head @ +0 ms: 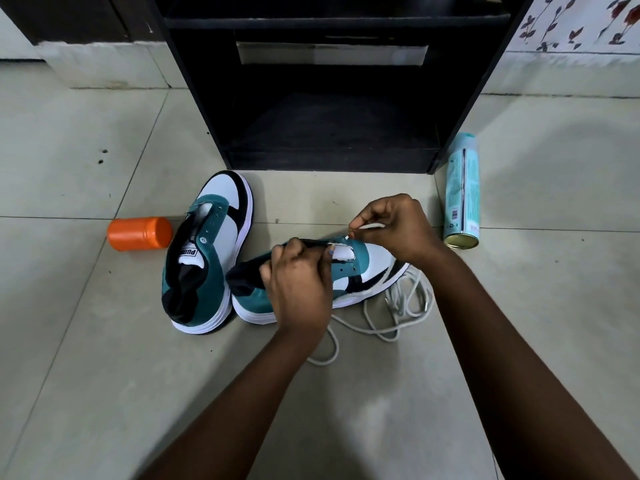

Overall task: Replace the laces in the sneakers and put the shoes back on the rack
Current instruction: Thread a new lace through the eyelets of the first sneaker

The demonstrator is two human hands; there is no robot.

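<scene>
Barely begun, the relacing stood at its first eyelets: the right hand (394, 226) pinched the white lace (372, 226) tip above the teal-and-white suede sneaker (360, 268) the left hand (298, 282) gripped. At nine o'clock, its unlaced twin sneaker (207, 251) waited on the tiled floor (104, 341), the black wooden rack (332, 98) at twelve o'clock unfilled.

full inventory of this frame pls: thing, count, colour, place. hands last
sneakers: 2, teal, white and black, on the floor before the rack; one stands unlaced at left, the other lies tilted under the hands
lace: white, loose on the floor beside the right sneaker, count unclear
rack: 1, black, top centre
orange container: 1, lying left of the sneakers
spray can: 1, pale teal, lying right of the rack
floor: light tiles
left hand: holds the tilted sneaker
right hand: pinches a lace end at an eyelet
</scene>
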